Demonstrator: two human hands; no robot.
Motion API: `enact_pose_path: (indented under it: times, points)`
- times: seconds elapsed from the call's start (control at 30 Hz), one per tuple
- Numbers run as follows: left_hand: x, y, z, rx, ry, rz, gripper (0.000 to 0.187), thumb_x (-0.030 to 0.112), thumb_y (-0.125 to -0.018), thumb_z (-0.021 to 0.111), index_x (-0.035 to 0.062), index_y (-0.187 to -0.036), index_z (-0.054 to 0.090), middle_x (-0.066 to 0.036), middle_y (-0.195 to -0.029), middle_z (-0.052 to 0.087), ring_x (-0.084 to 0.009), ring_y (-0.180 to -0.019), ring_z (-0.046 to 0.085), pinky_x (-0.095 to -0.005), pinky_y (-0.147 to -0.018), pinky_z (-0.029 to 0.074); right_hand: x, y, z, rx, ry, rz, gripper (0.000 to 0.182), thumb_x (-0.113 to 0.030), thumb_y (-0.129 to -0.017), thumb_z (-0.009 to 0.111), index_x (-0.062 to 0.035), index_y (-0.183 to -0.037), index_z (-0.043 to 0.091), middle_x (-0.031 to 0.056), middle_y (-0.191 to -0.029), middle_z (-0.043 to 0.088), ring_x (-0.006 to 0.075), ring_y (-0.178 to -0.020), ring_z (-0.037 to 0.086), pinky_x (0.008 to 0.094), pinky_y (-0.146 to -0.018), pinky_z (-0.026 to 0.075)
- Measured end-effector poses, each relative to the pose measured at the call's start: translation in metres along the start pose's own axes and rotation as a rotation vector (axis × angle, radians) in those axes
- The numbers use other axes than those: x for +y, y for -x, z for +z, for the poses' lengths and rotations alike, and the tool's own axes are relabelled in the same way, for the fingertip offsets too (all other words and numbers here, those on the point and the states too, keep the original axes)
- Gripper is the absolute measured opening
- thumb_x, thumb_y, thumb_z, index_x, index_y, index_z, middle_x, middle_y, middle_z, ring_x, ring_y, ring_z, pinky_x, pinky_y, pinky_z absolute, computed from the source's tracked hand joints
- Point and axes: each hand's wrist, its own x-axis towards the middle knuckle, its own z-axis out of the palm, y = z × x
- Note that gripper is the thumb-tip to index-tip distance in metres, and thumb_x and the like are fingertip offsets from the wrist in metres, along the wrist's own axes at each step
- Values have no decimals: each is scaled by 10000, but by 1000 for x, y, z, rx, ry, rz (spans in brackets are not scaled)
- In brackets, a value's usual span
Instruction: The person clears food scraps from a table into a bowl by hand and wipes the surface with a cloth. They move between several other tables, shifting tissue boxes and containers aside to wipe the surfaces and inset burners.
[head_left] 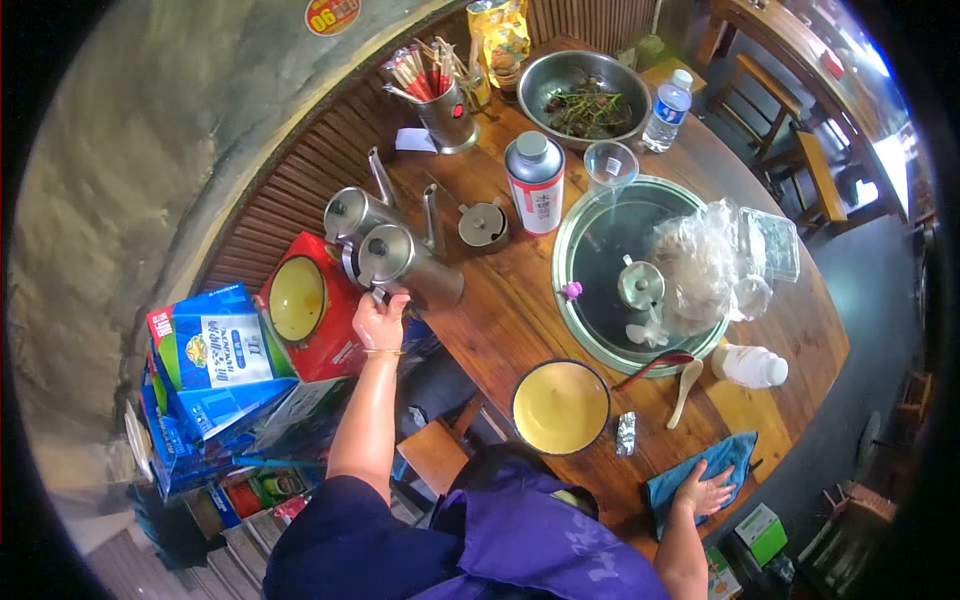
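Note:
My left hand (381, 322) is closed at the handle of a metal teapot (415, 270), next to a second metal pot (352, 212) with a long spout. At the table's near right edge, my right hand (706, 491) lies with fingers spread on a folded blue cloth (737, 458). Between the hands are a yellow bowl (561, 407) and a crumpled foil piece (626, 434). A white spoon (685, 393) and a red-handled ladle (654, 368) lie by the round glass turntable (572, 315).
On the wooden table (500, 300) are a tall can (536, 190), a steel basin (535, 80) of greens, a water bottle (668, 112), plastic bags (700, 260), a white bottle (750, 366) and a chopstick holder (449, 122). Blue cartons (225, 350) stand left.

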Motion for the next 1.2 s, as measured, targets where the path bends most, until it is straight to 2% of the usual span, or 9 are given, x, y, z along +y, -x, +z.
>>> enact_pose_path:
  times: [0.2,0.23,0.6,0.67,0.77,0.8,0.9,1.0,1.2]
  points:
    - [-16,-29,23,43,-16,5,507,545,-758,794,54,-812,678,-54,-768,727,-202,-668,667,-342,-631,511,6,-3,10,34,-8,-32,903,-809,-819,419,-277,-1539,306,249,-1528,352,422,-1367,388,566,-1064,347]
    - [-17,-36,29,88,50,36,537,598,-751,772,70,-814,695,-73,-650,597,-215,-567,516,-365,-565,435,6,-2,9,28,-15,-36,903,-809,-820,418,-272,-1538,309,254,-1525,353,429,-1363,391,567,-1062,348]
    - [-37,-88,55,57,-229,82,442,351,-816,789,-16,-786,545,-182,-662,577,-347,-610,539,-430,-614,458,5,1,7,58,-88,-42,849,-675,-829,554,-266,-1534,313,257,-1537,324,451,-1368,370,571,-1080,337]
    - [-37,-85,59,-1,-146,-88,469,349,-788,818,-31,-936,587,-195,-854,639,-339,-772,597,-429,-757,492,7,-1,8,19,-105,-31,863,-687,-820,558,-270,-1534,313,241,-1550,311,436,-1390,346,576,-1087,322]
    - [-24,-46,73,441,-200,115,682,348,-754,847,-76,-1182,527,-236,-1150,580,-360,-1034,565,-456,-968,445,3,0,6,-8,-113,14,861,-691,-813,564,-276,-1527,321,216,-1561,307,416,-1407,327,578,-1091,311]
    - [1,-20,68,319,-210,58,845,306,-751,848,-123,-1326,401,-263,-1304,458,-397,-1188,467,-482,-1090,353,0,-1,5,-24,-109,41,858,-692,-812,563,-279,-1525,325,211,-1562,309,414,-1408,327,576,-1093,310]
    - [55,42,86,-270,278,191,503,166,-816,762,-12,-1226,532,-133,-1193,572,-278,-1111,552,-411,-1017,428,-7,0,1,-20,-113,93,835,-691,-808,564,-296,-1511,348,190,-1562,321,403,-1411,326,572,-1094,304]
    - [106,67,129,-687,166,271,339,158,-781,758,94,-1097,654,-78,-1021,649,-232,-1013,611,-378,-926,473,-11,1,1,26,-123,102,824,-689,-809,563,-297,-1503,358,192,-1557,328,401,-1408,329,579,-1090,297]
    - [126,70,213,-847,-123,447,422,225,-774,770,113,-1168,668,-93,-1055,663,-211,-927,646,-335,-783,528,-9,3,-1,39,-177,86,811,-672,-815,568,-281,-1497,368,214,-1550,327,410,-1409,323,588,-1111,252]
